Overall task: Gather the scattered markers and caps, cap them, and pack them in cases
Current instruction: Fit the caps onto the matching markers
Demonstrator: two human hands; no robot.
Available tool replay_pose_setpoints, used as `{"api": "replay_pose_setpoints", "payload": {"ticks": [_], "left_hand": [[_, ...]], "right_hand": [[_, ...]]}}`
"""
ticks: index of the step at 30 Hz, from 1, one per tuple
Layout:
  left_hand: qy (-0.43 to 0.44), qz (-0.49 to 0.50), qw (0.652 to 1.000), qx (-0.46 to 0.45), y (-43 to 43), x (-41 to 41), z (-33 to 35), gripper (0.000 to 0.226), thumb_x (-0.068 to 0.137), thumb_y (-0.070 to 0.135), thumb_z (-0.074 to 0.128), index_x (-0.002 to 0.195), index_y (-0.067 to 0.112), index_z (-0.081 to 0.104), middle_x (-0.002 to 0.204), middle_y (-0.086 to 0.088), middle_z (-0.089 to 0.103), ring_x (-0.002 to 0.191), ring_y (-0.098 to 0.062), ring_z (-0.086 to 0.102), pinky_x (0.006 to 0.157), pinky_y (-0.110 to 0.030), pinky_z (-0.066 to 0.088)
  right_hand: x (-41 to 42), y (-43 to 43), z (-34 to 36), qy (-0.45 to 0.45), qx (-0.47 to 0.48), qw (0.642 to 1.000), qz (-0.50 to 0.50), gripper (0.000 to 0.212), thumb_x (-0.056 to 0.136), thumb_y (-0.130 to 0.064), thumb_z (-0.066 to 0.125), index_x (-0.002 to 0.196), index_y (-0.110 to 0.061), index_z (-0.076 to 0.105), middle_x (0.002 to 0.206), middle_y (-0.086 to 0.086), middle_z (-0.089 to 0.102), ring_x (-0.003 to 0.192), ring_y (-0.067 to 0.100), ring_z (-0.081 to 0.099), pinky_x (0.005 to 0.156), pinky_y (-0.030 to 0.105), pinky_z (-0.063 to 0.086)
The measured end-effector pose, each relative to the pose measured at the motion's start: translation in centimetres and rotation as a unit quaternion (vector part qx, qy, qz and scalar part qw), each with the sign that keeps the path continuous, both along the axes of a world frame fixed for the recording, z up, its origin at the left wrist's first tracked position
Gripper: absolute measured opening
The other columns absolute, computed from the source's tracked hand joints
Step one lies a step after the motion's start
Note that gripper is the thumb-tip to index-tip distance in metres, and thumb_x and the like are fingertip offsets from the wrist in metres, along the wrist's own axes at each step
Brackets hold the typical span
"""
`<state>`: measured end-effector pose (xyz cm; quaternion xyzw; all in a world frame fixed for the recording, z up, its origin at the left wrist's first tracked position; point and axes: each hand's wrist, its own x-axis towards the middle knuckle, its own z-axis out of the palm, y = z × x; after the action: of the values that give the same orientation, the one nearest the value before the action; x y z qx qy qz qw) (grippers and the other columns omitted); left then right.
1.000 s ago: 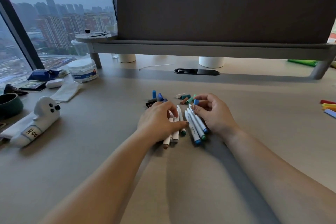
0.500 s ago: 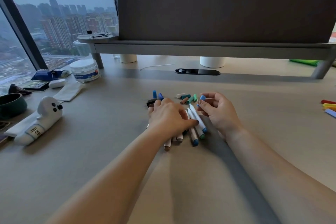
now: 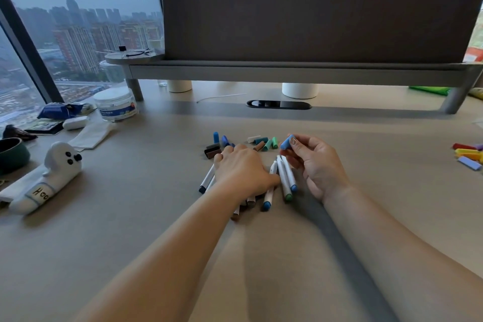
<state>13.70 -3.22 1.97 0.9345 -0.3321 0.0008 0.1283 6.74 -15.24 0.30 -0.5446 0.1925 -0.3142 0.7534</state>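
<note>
1. The right hand (image 3: 317, 165) is holding a light-blue cap (image 3: 286, 143) up off the worktop (image 3: 156, 217). Its grip is pinching the cap between thumb and forefinger, and the other fingers are curling loosely behind.
2. The left hand (image 3: 243, 172) is lying palm down across the markers (image 3: 283, 178), with its thumb touching one white barrel. Its fingers are bending down out of sight, so I cannot tell whether its grip is closing on anything.
3. The markers are lying in a loose fan on the worktop, under the left hand and between the two hands. Their coloured ends are pointing toward the person: blue and green beside the thumb, brown below the wrist, and a dark one out to the left.
4. The loose caps (image 3: 268, 144) are lying in a ragged row just beyond the knuckles, in blue, brown, white, teal and green.
5. A white ghost-shaped pouch (image 3: 49, 178) is lying well to the left, and a plastic tub (image 3: 116, 104) is standing farther back.
</note>
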Motion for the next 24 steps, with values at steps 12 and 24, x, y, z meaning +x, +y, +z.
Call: {"api": "replay_pose_setpoints", "payload": {"ticks": [12, 24], "left_hand": [[-0.005, 0.003, 0.997, -0.074, 0.3, 0.2, -0.4, 0.033, 0.078, 0.057, 0.062, 0.084, 0.025, 0.071, 0.108, 0.003, 0.055, 0.107, -0.020, 0.045, 0.096, -0.035, 0.038], [0.032, -0.061, 0.994, -0.082, -2.7, -1.4, -0.5, 0.042, 0.075, 0.068, 0.059, 0.096, 0.033, 0.069, 0.114, 0.000, 0.050, 0.114, -0.024, 0.042, 0.099, -0.039, 0.037]], "right_hand": [[-0.3, -0.7, -0.1, -0.012, 0.030, 0.999, -0.017, 0.006, 0.092, -0.006, 0.058, 0.095, -0.008, 0.063, 0.084, 0.008, 0.070, 0.064, 0.009, 0.067, 0.055, 0.017, 0.051], [-1.3, -2.7, -0.4, 0.023, -0.029, 0.996, -0.081, 0.005, 0.091, -0.007, 0.060, 0.092, -0.011, 0.063, 0.082, 0.006, 0.068, 0.067, 0.007, 0.065, 0.057, 0.014, 0.051]]}}
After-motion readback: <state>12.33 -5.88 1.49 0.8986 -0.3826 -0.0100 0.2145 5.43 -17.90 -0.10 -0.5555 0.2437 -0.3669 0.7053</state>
